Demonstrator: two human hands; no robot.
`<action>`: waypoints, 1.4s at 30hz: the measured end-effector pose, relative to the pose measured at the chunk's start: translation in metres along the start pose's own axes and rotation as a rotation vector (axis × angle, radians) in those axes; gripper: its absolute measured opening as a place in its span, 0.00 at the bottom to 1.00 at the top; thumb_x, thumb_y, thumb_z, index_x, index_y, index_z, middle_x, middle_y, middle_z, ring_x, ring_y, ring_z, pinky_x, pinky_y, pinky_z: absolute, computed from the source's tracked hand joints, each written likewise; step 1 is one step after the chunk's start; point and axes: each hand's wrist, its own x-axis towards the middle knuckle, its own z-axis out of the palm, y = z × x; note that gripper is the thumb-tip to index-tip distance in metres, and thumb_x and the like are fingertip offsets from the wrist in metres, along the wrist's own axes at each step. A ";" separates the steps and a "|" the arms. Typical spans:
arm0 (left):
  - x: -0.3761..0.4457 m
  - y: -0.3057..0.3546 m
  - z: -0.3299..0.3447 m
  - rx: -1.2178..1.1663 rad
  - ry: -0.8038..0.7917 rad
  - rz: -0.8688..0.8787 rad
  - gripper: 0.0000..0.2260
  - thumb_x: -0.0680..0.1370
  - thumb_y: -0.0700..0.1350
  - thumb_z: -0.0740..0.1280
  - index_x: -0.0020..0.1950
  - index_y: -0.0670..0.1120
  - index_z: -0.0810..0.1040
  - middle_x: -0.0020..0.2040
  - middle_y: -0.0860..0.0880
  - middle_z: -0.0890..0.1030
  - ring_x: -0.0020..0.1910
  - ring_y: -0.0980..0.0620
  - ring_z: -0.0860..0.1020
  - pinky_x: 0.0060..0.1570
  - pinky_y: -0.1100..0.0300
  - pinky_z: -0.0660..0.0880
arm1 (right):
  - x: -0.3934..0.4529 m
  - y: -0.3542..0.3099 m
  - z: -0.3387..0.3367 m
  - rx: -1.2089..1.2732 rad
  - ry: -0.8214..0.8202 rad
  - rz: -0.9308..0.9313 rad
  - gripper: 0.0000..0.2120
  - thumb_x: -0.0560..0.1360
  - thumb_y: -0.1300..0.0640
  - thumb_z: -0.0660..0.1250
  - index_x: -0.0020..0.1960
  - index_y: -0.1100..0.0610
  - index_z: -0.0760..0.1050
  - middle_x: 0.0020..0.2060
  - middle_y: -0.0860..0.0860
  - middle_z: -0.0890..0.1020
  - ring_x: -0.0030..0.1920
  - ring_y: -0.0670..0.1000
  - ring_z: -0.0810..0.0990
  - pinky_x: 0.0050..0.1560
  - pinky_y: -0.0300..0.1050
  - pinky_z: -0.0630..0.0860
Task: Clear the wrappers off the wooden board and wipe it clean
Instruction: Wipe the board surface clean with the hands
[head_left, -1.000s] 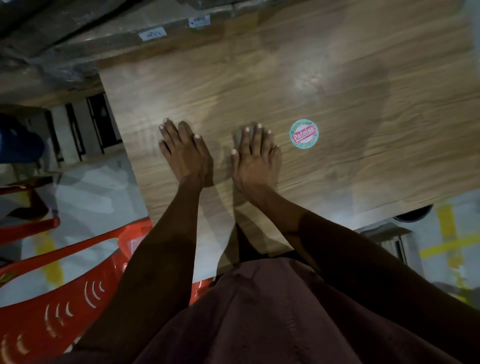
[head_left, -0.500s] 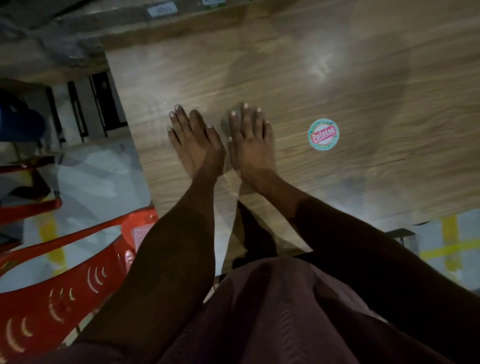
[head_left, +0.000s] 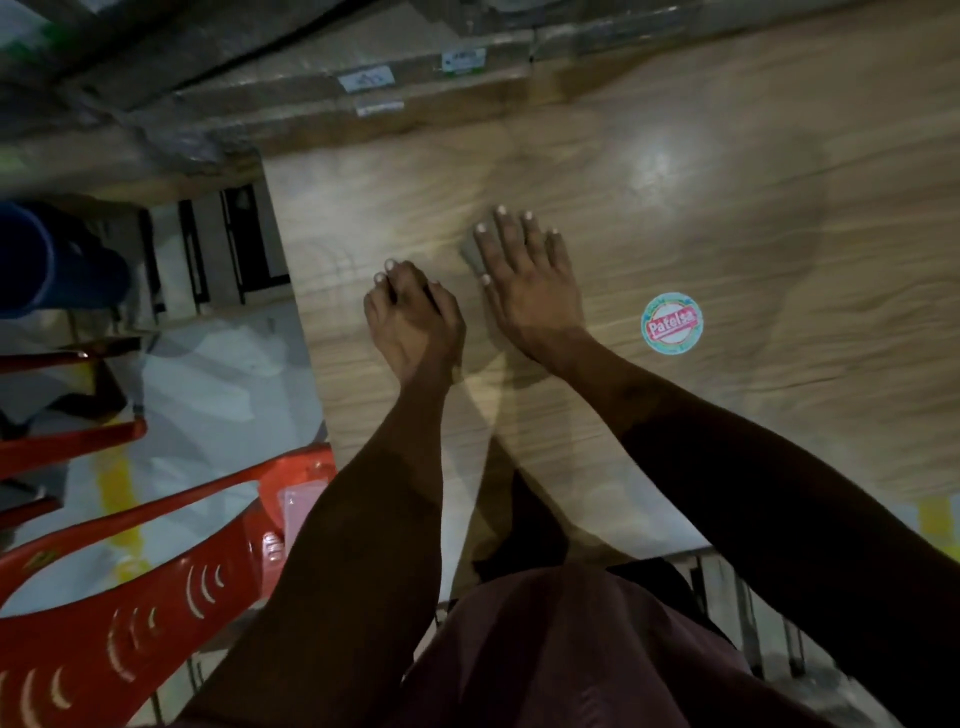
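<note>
No wrappers: none visible on the wooden board (head_left: 675, 197), which fills the upper right
Progress: clearing looks done; I judge wiping is what remains, with no cloth in sight
Surface: flat, glossy wood grain with a round printed sticker (head_left: 671, 322)
Right hand (head_left: 530, 283): fingers straight, flat on the board
Left hand (head_left: 413, 317): fingers curled under, resting beside it; whether it holds anything is unclear
Beyond: red plastic chair (head_left: 130, 597) at left

Red plastic chair (head_left: 135, 587) at lower left, curved slots in its back. Blue drum (head_left: 36, 260) at the left edge. Yellow stripe (head_left: 117, 499) on the pale floor (head_left: 218, 374). Cardboard box (head_left: 363, 88) with white labels up top.
</note>
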 end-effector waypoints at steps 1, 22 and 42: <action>-0.001 0.000 0.001 0.027 -0.002 0.030 0.19 0.80 0.46 0.64 0.66 0.35 0.75 0.57 0.34 0.81 0.55 0.36 0.78 0.60 0.48 0.73 | 0.004 0.004 -0.001 0.009 0.024 0.045 0.29 0.85 0.47 0.48 0.84 0.54 0.52 0.83 0.58 0.54 0.82 0.65 0.55 0.79 0.65 0.56; 0.007 -0.005 0.006 0.101 -0.285 0.143 0.34 0.82 0.63 0.57 0.84 0.54 0.47 0.84 0.42 0.45 0.83 0.41 0.42 0.80 0.43 0.40 | 0.091 -0.017 -0.005 0.029 -0.005 0.005 0.30 0.85 0.48 0.50 0.85 0.50 0.48 0.84 0.55 0.49 0.83 0.65 0.49 0.78 0.71 0.49; 0.009 -0.005 0.011 0.125 -0.291 0.122 0.26 0.85 0.59 0.50 0.84 0.57 0.52 0.85 0.47 0.46 0.83 0.44 0.41 0.80 0.40 0.42 | 0.141 0.018 -0.023 0.041 -0.001 0.099 0.29 0.85 0.45 0.45 0.85 0.48 0.47 0.84 0.52 0.49 0.83 0.62 0.48 0.78 0.72 0.48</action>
